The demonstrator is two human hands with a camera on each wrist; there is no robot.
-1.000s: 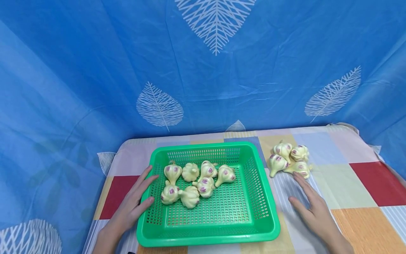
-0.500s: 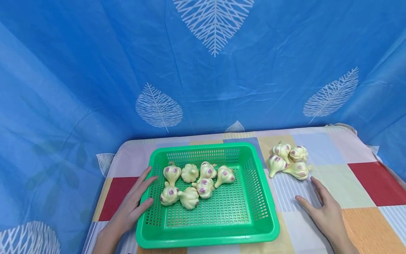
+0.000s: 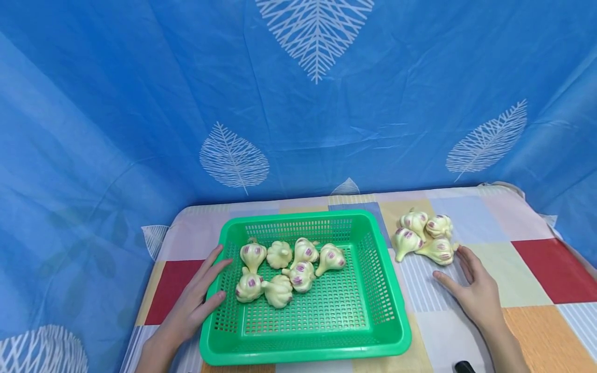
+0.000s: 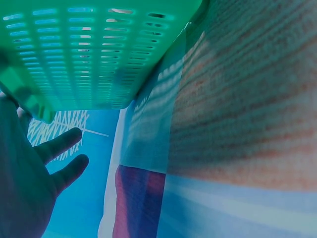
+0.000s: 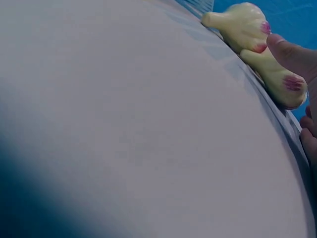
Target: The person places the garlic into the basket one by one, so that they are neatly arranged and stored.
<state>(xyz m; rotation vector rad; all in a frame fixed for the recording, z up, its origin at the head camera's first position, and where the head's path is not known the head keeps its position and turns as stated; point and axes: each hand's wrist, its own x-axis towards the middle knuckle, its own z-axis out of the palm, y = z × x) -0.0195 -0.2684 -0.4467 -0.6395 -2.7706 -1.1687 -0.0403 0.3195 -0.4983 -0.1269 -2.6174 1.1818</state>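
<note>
The four garlic bulbs (image 3: pixel 412 239) lie clustered on the desk (image 3: pixel 494 264), right of the green basket (image 3: pixel 308 356). Their glossy skin suggests light, stiff and slightly slippery things; the round belly seems a better hold than the thin neck. The right hand (image 3: pixel 478 292), grasping nothing, is just beside them. The left hand (image 3: pixel 191 303) is spread at the basket's left side, not gripping.

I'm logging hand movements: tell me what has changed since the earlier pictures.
The right hand shifted right, then forward, to the nearest loose garlic bulb; nothing is gripped. That bulb, the left hand, the green basket and the bulbs inside stayed put.
</note>
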